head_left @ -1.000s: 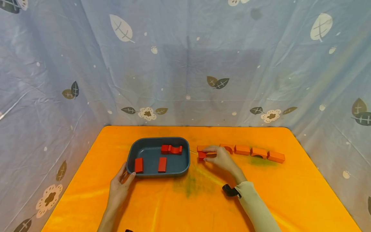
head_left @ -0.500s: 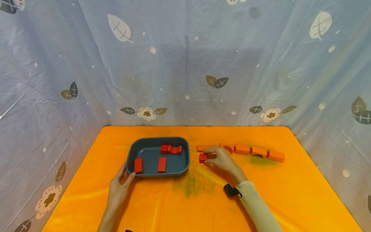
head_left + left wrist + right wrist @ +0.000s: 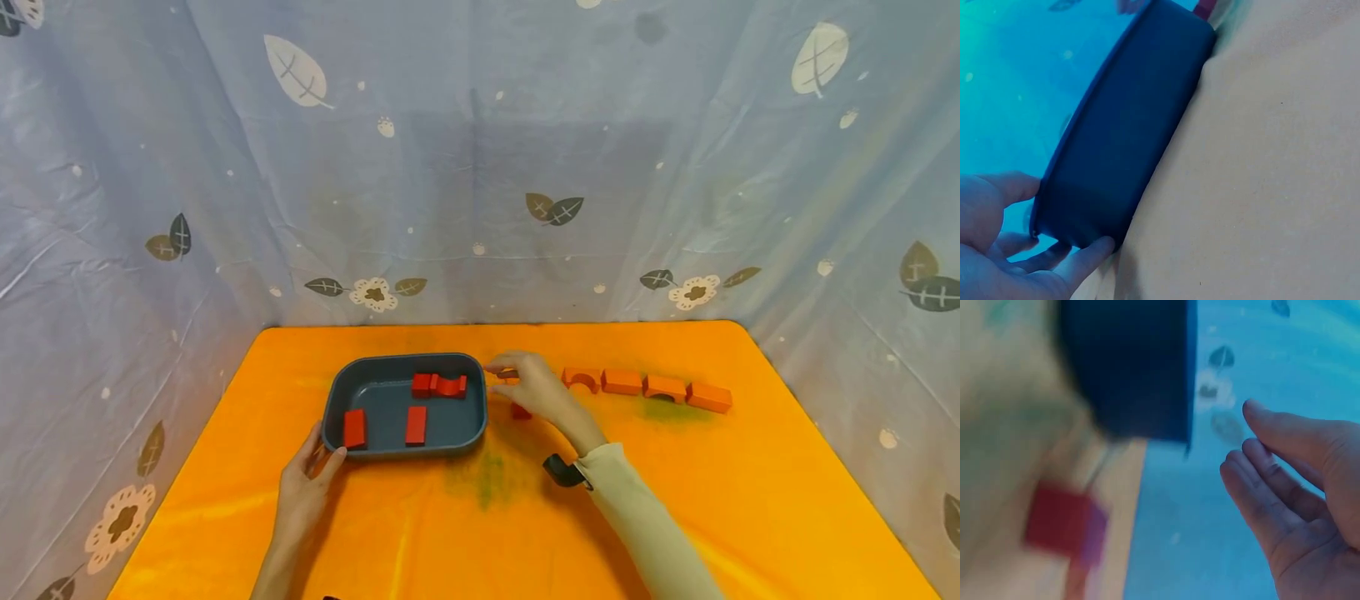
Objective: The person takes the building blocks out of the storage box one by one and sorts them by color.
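A dark blue-grey tray (image 3: pixel 408 453) stands left of centre. My left hand (image 3: pixel 303 492) grips its near left corner, thumb at the front rim; in the left wrist view the fingers (image 3: pixel 1088 262) reach along the tray's end wall. Inside the tray are several red blocks, among them a scooped one (image 3: pixel 450 387) and a flat one (image 3: pixel 416 425). My right hand (image 3: pixel 536 387) hovers at the tray's right rim, its fingers loosely extended and holding nothing. A red block (image 3: pixel 521 412) lies on the table just below that hand, partly covered by it; the right wrist view shows it blurred.
To the right runs a row of orange blocks, with an arch (image 3: pixel 581 380), a plain block (image 3: pixel 621 382), another arch (image 3: pixel 664 388) and an end block (image 3: pixel 708 397). Its left end is mostly hidden by my right hand. A patterned curtain (image 3: pixel 450 167) encloses the yellow-orange table (image 3: pixel 480 542).
The right hand has let go of the red block, which now stays on the table nearer than the orange row, and has moved left to the tray's rim. The left hand keeps its hold.
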`<move>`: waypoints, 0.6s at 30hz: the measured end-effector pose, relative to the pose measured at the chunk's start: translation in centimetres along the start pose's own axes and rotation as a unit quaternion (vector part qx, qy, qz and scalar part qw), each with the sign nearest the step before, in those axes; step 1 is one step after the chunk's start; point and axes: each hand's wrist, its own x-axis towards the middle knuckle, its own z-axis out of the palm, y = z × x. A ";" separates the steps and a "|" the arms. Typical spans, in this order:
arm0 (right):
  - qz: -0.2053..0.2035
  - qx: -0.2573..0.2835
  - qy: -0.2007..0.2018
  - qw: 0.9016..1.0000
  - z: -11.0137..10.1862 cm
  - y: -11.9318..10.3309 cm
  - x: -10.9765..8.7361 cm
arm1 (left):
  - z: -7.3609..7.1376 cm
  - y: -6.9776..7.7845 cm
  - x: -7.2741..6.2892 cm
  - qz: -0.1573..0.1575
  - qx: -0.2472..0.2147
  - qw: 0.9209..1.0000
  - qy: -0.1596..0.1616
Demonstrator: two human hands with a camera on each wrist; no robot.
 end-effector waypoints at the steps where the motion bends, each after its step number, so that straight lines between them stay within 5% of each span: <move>1: -0.002 -0.011 -0.007 1.000 0.4 -0.6 0.6 | 0.0 0.0 0.0 -0.001 0.002 1.000 0.001; 6: 0.013 -0.090 -0.059 0.994 3.2 -2.5 3.0 | 0.0 -0.1 0.1 -0.003 -0.001 1.000 0.005; 10: 0.021 -0.185 -0.086 0.979 5.4 -2.6 4.1 | 0.0 -0.1 0.0 -0.005 -0.005 1.000 0.004; 18: 0.039 -0.352 -0.020 0.935 8.1 -2.5 4.7 | 0.1 0.0 -0.1 -0.001 -0.012 1.000 0.005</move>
